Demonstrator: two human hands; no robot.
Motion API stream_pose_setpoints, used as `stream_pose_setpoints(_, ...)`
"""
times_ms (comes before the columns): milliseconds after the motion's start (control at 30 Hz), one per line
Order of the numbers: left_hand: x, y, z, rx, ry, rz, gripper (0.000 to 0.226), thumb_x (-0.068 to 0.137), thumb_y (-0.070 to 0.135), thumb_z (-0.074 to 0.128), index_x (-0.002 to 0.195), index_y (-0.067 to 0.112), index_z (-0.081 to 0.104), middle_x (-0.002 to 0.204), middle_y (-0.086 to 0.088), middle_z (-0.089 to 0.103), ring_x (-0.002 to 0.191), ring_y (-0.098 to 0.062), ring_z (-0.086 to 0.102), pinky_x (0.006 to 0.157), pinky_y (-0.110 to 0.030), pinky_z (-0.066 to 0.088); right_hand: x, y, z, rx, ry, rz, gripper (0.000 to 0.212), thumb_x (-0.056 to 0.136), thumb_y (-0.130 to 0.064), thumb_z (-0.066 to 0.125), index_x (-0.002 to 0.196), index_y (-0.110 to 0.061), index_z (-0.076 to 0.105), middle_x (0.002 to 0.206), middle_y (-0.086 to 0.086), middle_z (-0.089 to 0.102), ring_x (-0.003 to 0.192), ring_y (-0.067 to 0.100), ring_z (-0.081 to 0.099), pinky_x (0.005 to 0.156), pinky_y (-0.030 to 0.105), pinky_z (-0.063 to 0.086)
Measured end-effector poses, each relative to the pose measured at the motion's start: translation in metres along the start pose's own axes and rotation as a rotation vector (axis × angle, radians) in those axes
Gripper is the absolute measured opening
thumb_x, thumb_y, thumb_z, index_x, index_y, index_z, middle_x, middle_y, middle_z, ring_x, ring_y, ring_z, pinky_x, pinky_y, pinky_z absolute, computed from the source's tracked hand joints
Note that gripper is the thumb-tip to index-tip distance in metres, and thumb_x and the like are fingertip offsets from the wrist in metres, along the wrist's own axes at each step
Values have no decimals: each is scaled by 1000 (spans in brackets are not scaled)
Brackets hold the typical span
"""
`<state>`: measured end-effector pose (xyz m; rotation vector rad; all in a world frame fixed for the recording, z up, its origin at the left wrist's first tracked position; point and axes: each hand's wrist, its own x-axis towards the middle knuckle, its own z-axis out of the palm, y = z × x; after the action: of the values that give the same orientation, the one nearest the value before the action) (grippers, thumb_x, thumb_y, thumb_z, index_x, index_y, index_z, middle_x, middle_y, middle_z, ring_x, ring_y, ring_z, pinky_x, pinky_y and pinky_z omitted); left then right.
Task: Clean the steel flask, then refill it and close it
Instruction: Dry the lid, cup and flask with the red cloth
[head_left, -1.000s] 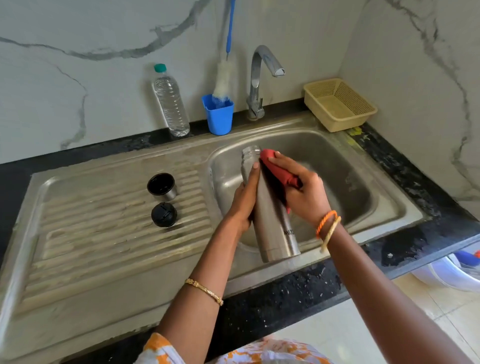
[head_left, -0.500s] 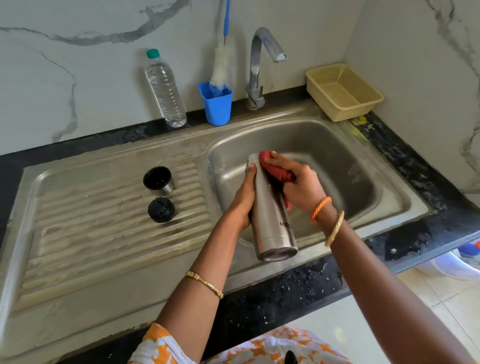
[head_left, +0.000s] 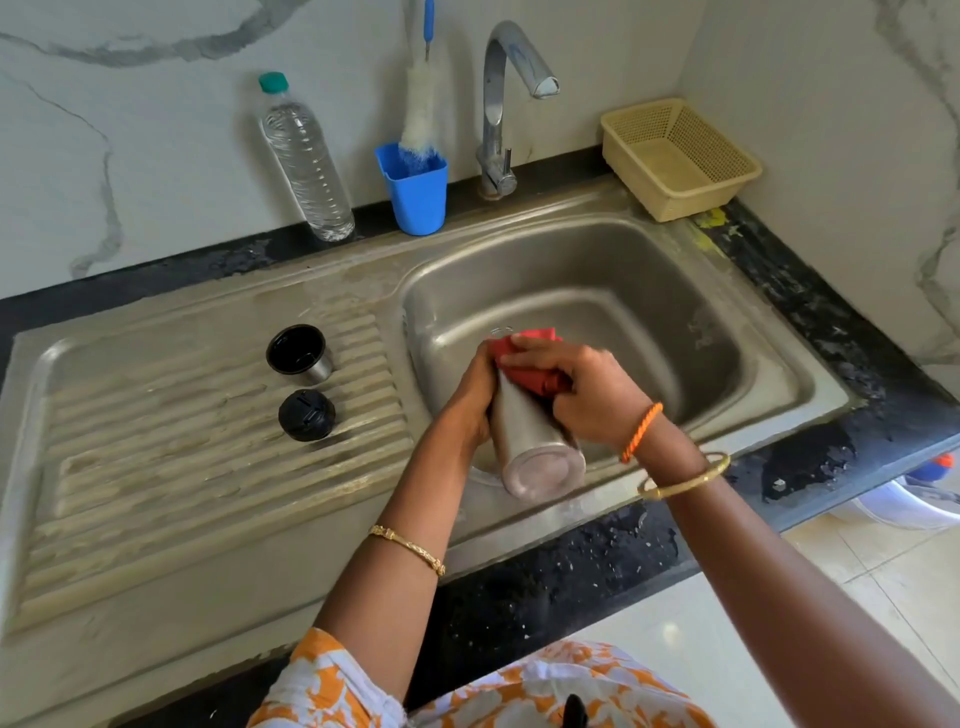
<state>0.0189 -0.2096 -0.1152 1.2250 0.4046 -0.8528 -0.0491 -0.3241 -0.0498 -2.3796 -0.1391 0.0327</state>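
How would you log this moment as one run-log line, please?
step: scrubbing | left hand: holds steel flask over sink | right hand: presses red cloth on flask | cap, cup: off, on drainboard

Steel flask (head_left: 535, 447): uncapped, tilted with base toward the camera, over the sink basin (head_left: 701, 312). Its steel cup (head_left: 300, 351) and black stopper (head_left: 306, 415) stand on the drainboard (head_left: 156, 457).

A steel sink unit (head_left: 156, 545) is sitting in a black counter (head_left: 571, 582). A cup-lid (head_left: 298, 351) and black stopper (head_left: 306, 414) are resting on its left drainboard; a water bottle (head_left: 306, 161), blue cup (head_left: 415, 192) and basket (head_left: 680, 161) are standing far behind.
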Motion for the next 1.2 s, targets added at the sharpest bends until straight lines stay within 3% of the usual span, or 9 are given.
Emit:
stream_pose_setpoints(100,6,-3,-5,-49,57,-20,61,95,62,32,86,12,66,61,-11,70,52,-20,67,61,-30,54,-15,2,-2,-10,-86,-122,61,65,16,52,112,-18,70,132,-2,56,124,6,47,107,9,25)
stream_pose_setpoints(200,-1,-2,8,-77,97,9,63,94,65,33,93,12,67,69,-12,71,57,-21,69,51,-27,55,12,21,-8,47,-60,-31,54,74,11,53,113,-22,69,133,-5,56,128,10,48,113,24,29)
stream_pose_setpoints(333,11,1,7,-194,194,128,80,81,76,42,112,7,67,110,-20,67,97,-32,67,91,-45,54,2,2,-8,-44,-63,-174,39,76,-11,47,104,-12,73,127,10,61,126,19,48,111,28,28)
stream_pose_setpoints(400,13,9,3,-188,223,115,97,69,85,47,119,4,63,111,-22,68,101,-33,67,93,-48,53,-32,-9,-2,-86,11,-318,46,73,-19,37,94,-7,76,117,15,66,119,22,46,107,25,30)
stream_pose_setpoints(533,5,28,1,-134,371,260,66,80,78,44,94,16,61,94,-10,69,90,-23,67,86,-38,55,-57,4,7,-26,60,-301,47,73,-10,37,101,-12,75,124,7,63,126,25,45,109,31,33)
stream_pose_setpoints(667,-7,19,5,-181,172,287,89,71,84,44,121,13,65,109,-15,71,104,-30,68,91,-43,55,11,20,-8,206,1,-140,55,77,13,51,118,-20,66,137,2,52,132,16,43,115,36,29)
stream_pose_setpoints(833,-20,2,20,-209,-31,325,58,95,64,28,104,20,64,81,-5,76,71,-16,73,57,-27,57,69,11,-27,412,-36,36,58,80,17,43,128,-11,58,139,2,50,131,8,40,113,25,27)
stream_pose_setpoints(1033,-15,8,2,-254,-130,288,81,89,70,29,113,4,68,110,-17,70,106,-27,65,98,-39,49,1,16,-14,290,-59,-50,61,73,15,49,122,-20,63,139,0,51,132,11,43,110,27,33)
stream_pose_setpoints(1200,-18,3,-6,-263,-180,231,86,80,71,50,135,5,53,135,-24,54,125,-36,53,107,-52,41,-7,13,1,398,85,-25,66,66,8,43,122,-24,60,138,-1,50,134,12,41,115,34,28)
